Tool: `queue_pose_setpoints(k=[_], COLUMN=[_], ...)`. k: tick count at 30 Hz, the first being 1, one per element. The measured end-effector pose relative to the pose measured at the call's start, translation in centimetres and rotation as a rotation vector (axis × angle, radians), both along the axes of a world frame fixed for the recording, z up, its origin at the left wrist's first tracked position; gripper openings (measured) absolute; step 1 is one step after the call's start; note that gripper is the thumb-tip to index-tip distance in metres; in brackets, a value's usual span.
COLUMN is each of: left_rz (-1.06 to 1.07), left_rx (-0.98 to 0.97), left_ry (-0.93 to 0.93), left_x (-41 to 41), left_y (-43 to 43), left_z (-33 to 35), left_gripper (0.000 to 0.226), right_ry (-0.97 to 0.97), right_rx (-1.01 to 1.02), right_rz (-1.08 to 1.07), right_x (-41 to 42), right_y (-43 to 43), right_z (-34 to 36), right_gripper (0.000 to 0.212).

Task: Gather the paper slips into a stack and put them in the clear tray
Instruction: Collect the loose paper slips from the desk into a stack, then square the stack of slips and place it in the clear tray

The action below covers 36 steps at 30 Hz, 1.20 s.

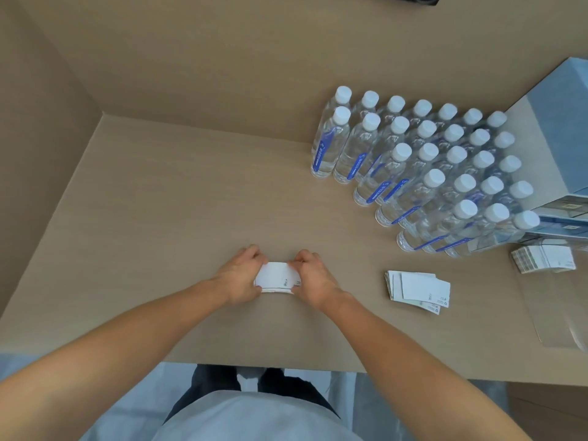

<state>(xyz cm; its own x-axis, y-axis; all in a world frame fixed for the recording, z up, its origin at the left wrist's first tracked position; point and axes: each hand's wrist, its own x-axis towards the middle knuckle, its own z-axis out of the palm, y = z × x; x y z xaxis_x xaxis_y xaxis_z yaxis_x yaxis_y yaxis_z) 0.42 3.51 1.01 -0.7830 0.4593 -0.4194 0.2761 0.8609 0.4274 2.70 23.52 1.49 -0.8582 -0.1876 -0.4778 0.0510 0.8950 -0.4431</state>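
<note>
A small stack of white paper slips [276,277] lies on the tan table near its front edge. My left hand [239,275] grips the stack's left end and my right hand [313,277] grips its right end, fingers curled over the top. A second, fanned pile of slips [416,289] rests on the table to the right, apart from both hands. The clear tray [555,316] lies at the far right edge, hard to make out. Behind it sits another bundle of slips [542,259] in clear plastic.
Several rows of water bottles [423,173] with white caps stand at the back right. Blue-grey boxes [560,144] are stacked at the far right. Brown walls close off the table at the back and left. The table's front edge [286,366] runs just below my forearms.
</note>
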Motion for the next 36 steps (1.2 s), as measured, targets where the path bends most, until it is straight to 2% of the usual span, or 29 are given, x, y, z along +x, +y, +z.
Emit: queue_pose_setpoints(k=[5,12,18,20,22,23,25,26,27,28,30,33,36], left_rz=[0.054,0.178,0.28,0.299,0.366,0.418,0.558,0.646,0.74,0.843,1.051,1.148,1.184], left_rx=[0.007,0.05,0.06,0.065,0.07,0.069,0.101,0.139,0.191,0.253,0.388,0.491,0.543], left_ry=[-0.04,-0.066,-0.094,-0.073,-0.069,-0.08,-0.129,-0.162,-0.202,-0.26,-0.455,-0.669,-0.709], left_x=[-0.3,0.4,0.9,1.1,1.4,1.6,1.9,1.9,1.9,1.9,1.8,1.8,1.7], left_y=[0.1,0.1,0.6,0.3,-0.3,-0.6,-1.1,-1.2,-1.3,-1.2,-0.7,-0.2,0.5], left_z=[-0.2,-0.5,0.5,0.8,1.1,1.1,1.0,1.0,1.2,1.6,2.4,3.3,4.0], left_gripper=[0.056,0.058,0.055,0.053,0.061,0.066,0.06,0.046,0.027,0.02,0.028,0.054,0.067], right_ry=[0.0,-0.008,0.003,-0.005,-0.022,-0.021,0.013,0.025,0.021,0.001,-0.079,-0.214,-0.296], right_rx=[-0.01,-0.044,-0.019,-0.028,-0.07,-0.091,-0.129,-0.151,-0.178,-0.21,-0.292,-0.463,-0.572], right_rz=[-0.039,-0.081,-0.017,-0.014,-0.052,-0.083,-0.162,-0.215,-0.283,-0.36,-0.518,-0.733,-0.876], right_x=[-0.1,0.2,0.2,0.4,0.5,0.6,0.8,0.9,1.0,1.0,1.1,1.4,1.2], right_y=[-0.3,0.0,0.3,0.5,1.1,1.3,2.0,2.2,2.4,2.6,2.7,2.4,2.3], right_z=[0.2,-0.1,0.0,0.3,0.5,0.5,0.5,0.7,0.9,1.1,1.1,1.4,2.1], right_gripper=[0.043,0.054,0.061,0.076,0.087,0.083,0.048,0.029,0.02,0.016,0.022,0.029,0.008])
